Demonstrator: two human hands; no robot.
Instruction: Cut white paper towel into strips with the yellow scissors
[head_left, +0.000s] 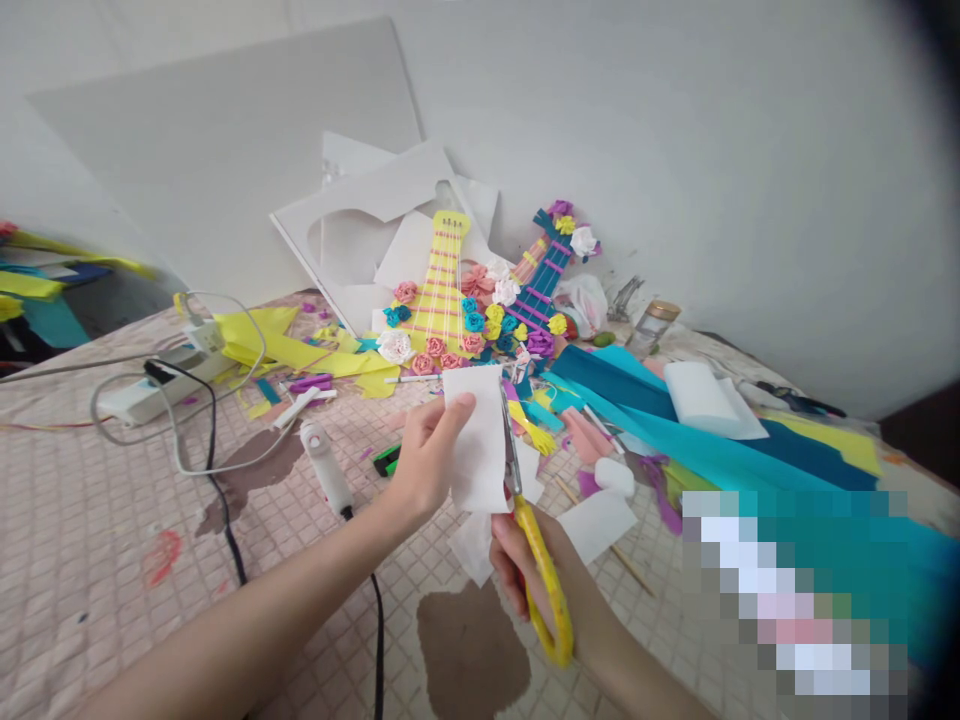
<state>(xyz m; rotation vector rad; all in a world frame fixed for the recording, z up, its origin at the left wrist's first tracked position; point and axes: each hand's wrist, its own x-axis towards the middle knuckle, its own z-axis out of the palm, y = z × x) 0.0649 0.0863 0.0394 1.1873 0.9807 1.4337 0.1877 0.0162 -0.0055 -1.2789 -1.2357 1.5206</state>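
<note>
A white strip of paper (480, 455) is held upright over the table, with my left hand (431, 455) pinching it at the left edge, thumb in front. In my right hand (536, 560) is a pair of scissors (546, 585) with yellow-wrapped handles. The scissor blades point away from me along the paper's right edge; I cannot tell whether they touch it. Behind the paper stand a yellow paper guitar (442, 290) with crepe flowers and a blue paper guitar (547, 275). Part of my right fingers is hidden behind the handles.
A white glue gun (326, 468) lies left of my hands, its black cord running toward me. Further left is a power strip (161, 385) with looping cables. Blue crepe paper (660, 400), a white paper roll (701, 395) and a glass jar (654, 325) are at the right. Scraps are scattered about.
</note>
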